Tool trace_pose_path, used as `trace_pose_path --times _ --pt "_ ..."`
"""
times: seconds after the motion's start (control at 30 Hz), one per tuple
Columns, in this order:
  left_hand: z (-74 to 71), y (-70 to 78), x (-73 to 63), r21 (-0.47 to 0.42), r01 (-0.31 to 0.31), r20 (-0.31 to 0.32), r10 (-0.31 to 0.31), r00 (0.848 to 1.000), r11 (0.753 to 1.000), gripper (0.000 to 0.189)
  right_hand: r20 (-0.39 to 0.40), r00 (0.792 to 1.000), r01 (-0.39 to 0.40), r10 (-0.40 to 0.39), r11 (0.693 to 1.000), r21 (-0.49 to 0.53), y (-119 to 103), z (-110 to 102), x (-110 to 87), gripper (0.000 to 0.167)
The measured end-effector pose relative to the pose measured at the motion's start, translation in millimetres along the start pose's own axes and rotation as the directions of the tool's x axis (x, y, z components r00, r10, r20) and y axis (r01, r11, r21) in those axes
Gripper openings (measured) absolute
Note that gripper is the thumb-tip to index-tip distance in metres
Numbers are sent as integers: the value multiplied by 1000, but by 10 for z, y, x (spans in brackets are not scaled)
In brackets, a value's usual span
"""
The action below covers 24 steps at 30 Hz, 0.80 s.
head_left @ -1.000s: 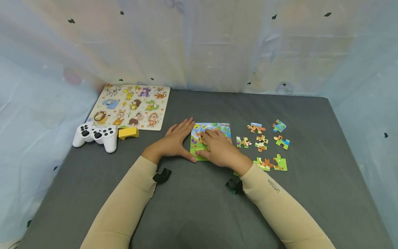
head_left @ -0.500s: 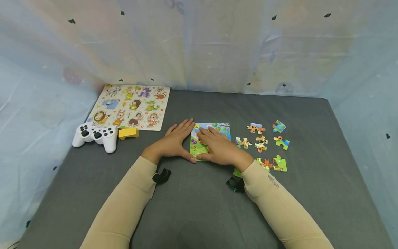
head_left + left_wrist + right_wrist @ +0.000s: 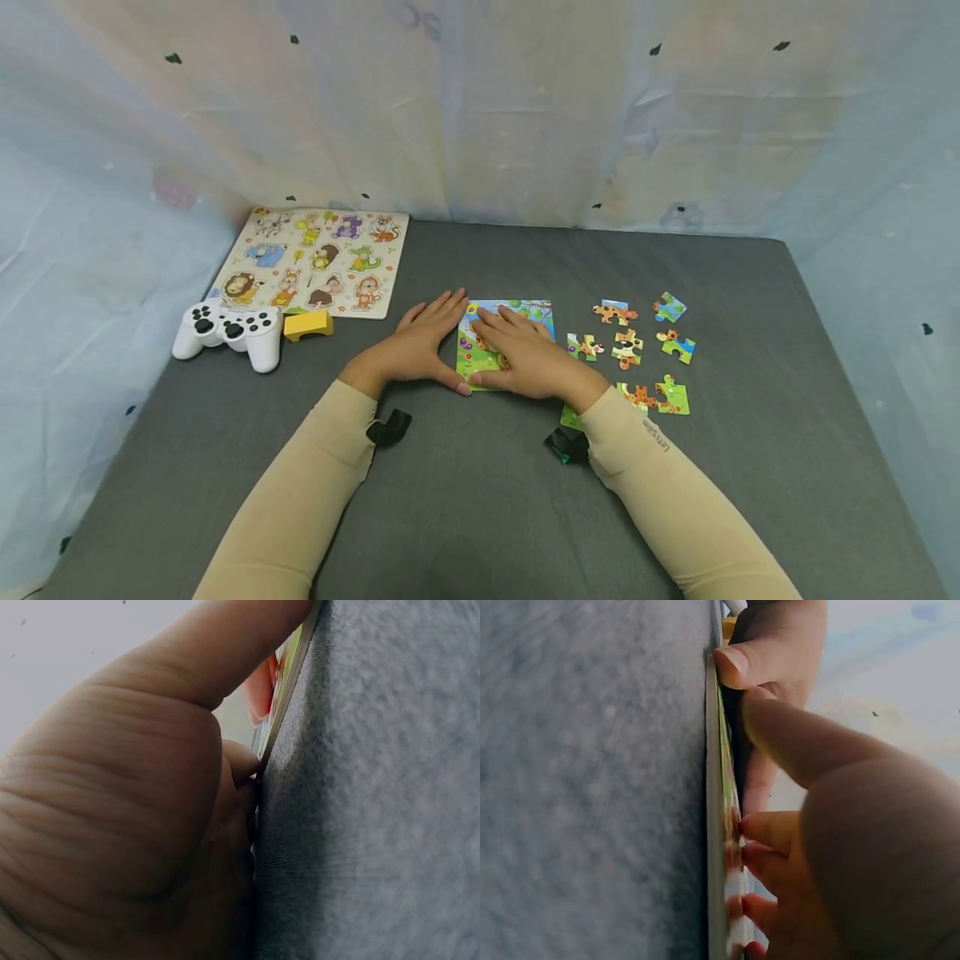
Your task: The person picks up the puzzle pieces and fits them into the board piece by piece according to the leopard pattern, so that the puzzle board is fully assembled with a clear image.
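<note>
A small square picture puzzle board [image 3: 467, 357], bright green and blue, lies flat on the grey table. My left hand [image 3: 422, 340] rests along its left side, fingers extended and thumb at the lower left corner. Over the board's middle and right, my right hand [image 3: 528, 358] is spread, covering much of the picture. The right wrist view shows the right fingertips [image 3: 754, 909] down on the board's face, close above its pale edge [image 3: 714, 802]. In the left wrist view the left thumb [image 3: 255, 637] reaches the board's edge.
Several loose jigsaw pieces lie right of the board, such as a green corner piece [image 3: 672, 397] and a blue one [image 3: 670, 307]. At the left are a white game controller [image 3: 228, 329], a yellow arch block [image 3: 308, 323] and an animal puzzle board [image 3: 300, 271].
The fingers of my right hand have slid a little to the left and spread flatter over the board. My left hand stays in place, as do the loose pieces.
</note>
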<state>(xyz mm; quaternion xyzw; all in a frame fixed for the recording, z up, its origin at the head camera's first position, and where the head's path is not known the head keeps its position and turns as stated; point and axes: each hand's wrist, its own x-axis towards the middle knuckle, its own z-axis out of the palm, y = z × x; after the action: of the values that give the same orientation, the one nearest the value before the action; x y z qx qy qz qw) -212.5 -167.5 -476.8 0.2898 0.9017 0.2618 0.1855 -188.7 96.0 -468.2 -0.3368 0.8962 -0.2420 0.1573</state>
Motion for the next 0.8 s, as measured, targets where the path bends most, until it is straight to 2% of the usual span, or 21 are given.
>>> trace_pose_path --times 0.13,0.27,0.43,0.57,0.7,0.8 --pt "7 -18 -1 -4 0 -4 0 1000 1000 146 -21 1000 18 -15 994 109 61 -30 0 81" --pt "23 -40 10 -17 -8 -8 8 1000 1000 147 -63 998 20 -5 970 241 123 -131 -43 77" --pt "56 -78 31 -12 -2 -19 2 1000 1000 150 -148 989 45 11 926 374 233 -280 -142 71" --pt "81 -103 34 -9 0 -24 -1 1000 1000 149 -196 980 64 35 876 478 340 -386 -273 64" --pt "85 -115 27 -13 -9 -24 9 1000 1000 149 -251 966 85 65 837 540 446 -501 -449 59" --pt "77 -120 24 -11 -15 -20 15 1000 1000 150 -312 947 109 80 831 545 550 -589 -583 55"
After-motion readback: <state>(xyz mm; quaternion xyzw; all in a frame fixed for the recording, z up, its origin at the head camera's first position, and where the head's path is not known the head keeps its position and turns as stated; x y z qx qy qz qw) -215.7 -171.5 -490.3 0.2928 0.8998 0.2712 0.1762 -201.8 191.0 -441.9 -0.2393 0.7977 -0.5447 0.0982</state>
